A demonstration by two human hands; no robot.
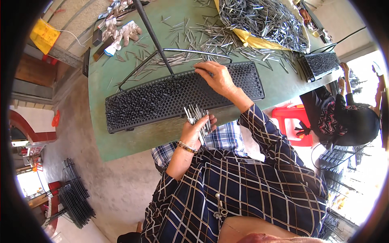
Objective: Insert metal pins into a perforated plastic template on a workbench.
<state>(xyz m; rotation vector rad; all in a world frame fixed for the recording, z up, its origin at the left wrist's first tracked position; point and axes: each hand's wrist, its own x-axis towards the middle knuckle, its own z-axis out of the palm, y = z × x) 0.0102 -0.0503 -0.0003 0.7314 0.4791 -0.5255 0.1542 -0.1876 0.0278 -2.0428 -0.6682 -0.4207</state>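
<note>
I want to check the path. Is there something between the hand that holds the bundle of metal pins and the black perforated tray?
Nothing visible does. The left hand holds the bundle of metal pins just at the near edge of the black perforated tray, with only bare green table beside it. The right hand rests on the tray, further back.

We see a matt black perforated tray [170, 97], seemingly metal, lying along the near edge of the bench [121, 137], whose green top looks dull and scuffed. The pins [197, 115] in our left hand [194, 131] are bare, shiny metal, like the heap [263, 20] at the far edge on glossy yellow sheeting [251, 40]. Cloth gloves [121, 32] look rough-knit. Our sleeves [259, 133] are soft checked fabric.
</note>
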